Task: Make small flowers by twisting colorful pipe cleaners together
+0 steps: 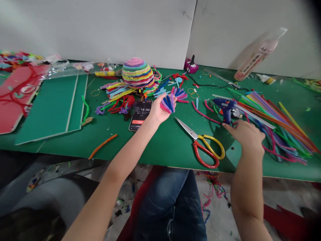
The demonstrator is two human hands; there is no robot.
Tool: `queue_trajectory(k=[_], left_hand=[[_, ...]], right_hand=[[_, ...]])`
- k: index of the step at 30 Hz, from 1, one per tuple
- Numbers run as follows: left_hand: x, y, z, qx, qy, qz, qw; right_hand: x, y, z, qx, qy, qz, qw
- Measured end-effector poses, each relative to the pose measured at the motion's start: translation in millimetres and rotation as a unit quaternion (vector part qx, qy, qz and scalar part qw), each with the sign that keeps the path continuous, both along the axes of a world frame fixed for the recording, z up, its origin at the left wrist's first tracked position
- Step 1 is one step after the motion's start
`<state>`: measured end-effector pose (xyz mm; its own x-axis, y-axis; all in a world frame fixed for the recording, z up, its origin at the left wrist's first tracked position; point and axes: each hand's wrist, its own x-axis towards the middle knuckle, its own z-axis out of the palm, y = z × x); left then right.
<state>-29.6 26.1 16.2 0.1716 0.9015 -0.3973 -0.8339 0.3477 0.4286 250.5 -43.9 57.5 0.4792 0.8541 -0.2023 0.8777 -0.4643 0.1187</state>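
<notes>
My left hand [160, 109] is closed around a small bundle of pipe cleaners [168, 102], folded in purple, blue and pink. Part of the bundle fans out past the fingers. At the right, my right hand [247, 135] has its thumb and fingers at the lower handle of a blue hot glue gun [227, 108], which it grips near the end. Between my hands lie large scissors [197, 136] with one yellow and one red handle, blades pointing away to the left. A pink pipe cleaner [205, 115] lies beside the glue gun.
A striped pipe-cleaner dome [137, 73] stands behind a phone [140, 117] showing a timer. Loose pipe cleaners [283, 124] are heaped at the right. A bottle [260, 55] leans at the back wall. Green boards [50, 110] lie left; an orange pipe cleaner [102, 146] is near the front edge.
</notes>
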Motion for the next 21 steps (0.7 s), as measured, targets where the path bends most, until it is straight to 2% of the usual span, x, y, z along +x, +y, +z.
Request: queue_trajectory(k=[4, 10, 15, 18, 21], left_hand=[[4, -1, -4.0, 0.005, 0.012, 0.022, 1.000], [4, -1, -7.7, 0.012, 0.011, 0.024, 1.000], [4, -3, -3.9, 0.012, 0.026, 0.029, 0.999], [5, -4, -2.3, 0.025, 0.036, 0.027, 0.999], [6, -5, -2.0, 0.037, 0.050, -0.004, 0.998]], right_hand=[[-6, -13, 9.6, -0.007, -0.019, 0.002, 1.000], [-20, -8, 19.8, -0.003, 0.006, 0.079, 0.997], [-36, 31, 3.6, 0.080, 0.006, 0.161, 0.984], [-49, 60, -12.6, 0.082, -0.011, 0.166, 0.983], [-59, 78, -22.0, 0.067, -0.026, 0.172, 0.983]])
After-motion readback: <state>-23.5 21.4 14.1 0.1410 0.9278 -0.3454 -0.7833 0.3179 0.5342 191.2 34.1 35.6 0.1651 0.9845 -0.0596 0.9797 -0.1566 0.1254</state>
